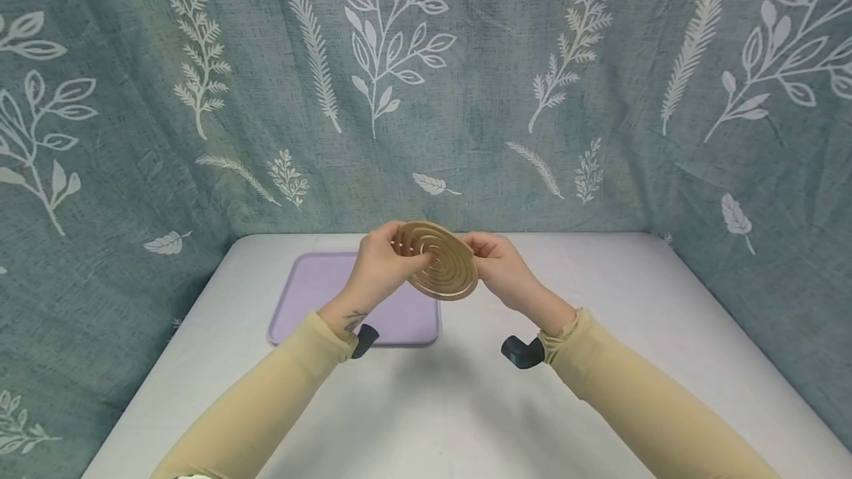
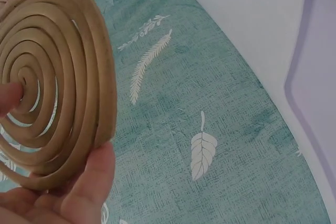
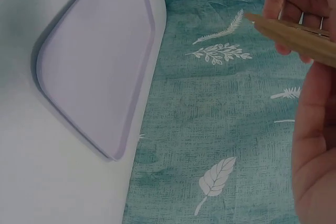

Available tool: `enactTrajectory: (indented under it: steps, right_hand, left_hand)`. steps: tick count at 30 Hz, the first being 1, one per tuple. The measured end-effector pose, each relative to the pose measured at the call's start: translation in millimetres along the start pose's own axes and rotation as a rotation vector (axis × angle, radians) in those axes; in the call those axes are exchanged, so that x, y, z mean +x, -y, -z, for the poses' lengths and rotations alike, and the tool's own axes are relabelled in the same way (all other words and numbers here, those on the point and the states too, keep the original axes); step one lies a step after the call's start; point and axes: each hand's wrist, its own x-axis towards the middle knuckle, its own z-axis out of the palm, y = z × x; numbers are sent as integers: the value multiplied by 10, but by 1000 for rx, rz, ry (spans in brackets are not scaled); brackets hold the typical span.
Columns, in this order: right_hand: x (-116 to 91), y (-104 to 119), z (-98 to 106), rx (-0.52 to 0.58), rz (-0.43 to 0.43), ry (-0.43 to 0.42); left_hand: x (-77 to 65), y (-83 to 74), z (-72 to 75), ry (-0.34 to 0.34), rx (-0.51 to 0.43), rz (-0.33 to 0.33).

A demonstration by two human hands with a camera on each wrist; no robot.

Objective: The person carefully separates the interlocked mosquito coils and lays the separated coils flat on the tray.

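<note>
A brown mosquito coil (image 1: pixel 442 263), a flat spiral with narrow gaps between its turns, is held tilted above the table between both hands. My left hand (image 1: pixel 386 261) grips its left side, the thumb lying across the front near the centre and the fingers behind. At the right rim, my right hand (image 1: pixel 495 261) pinches the coil's edge. The left wrist view shows the coil (image 2: pixel 63 82) broad side on, with a thumb tip near its middle. From the right wrist the coil (image 3: pixel 299 40) appears nearly edge-on, and part of it runs out of frame.
A pale purple tray (image 1: pixel 319 294) lies on the white table (image 1: pixel 566 420), behind and below my left forearm. A green curtain (image 1: pixel 479 154) with white leaf prints hangs behind the table and at both sides. Dark wrist devices (image 1: pixel 522 352) sit at both cuffs.
</note>
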Motion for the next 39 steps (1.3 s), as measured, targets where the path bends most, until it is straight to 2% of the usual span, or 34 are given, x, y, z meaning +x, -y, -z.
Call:
enactTrajectory:
  steps: [9, 18, 24, 30, 34, 39]
  right_hand:
    - [27, 8, 29, 31, -40, 62]
    - [38, -3, 28, 88, -27, 193]
    - [54, -17, 38, 110, -65, 260]
    - [55, -22, 53, 133, -77, 326]
    - [53, -41, 56, 140, -67, 341]
    - [55, -63, 59, 112, -37, 300]
  left_hand:
    - [3, -20, 0, 53, -41, -26]
    - [7, -28, 7, 129, -104, 2]
    - [7, -44, 27, 168, -92, 35]
    - [9, -54, 51, 225, -102, 34]
    - [17, -55, 57, 248, -84, 22]
    - [26, -45, 64, 253, -53, 2]
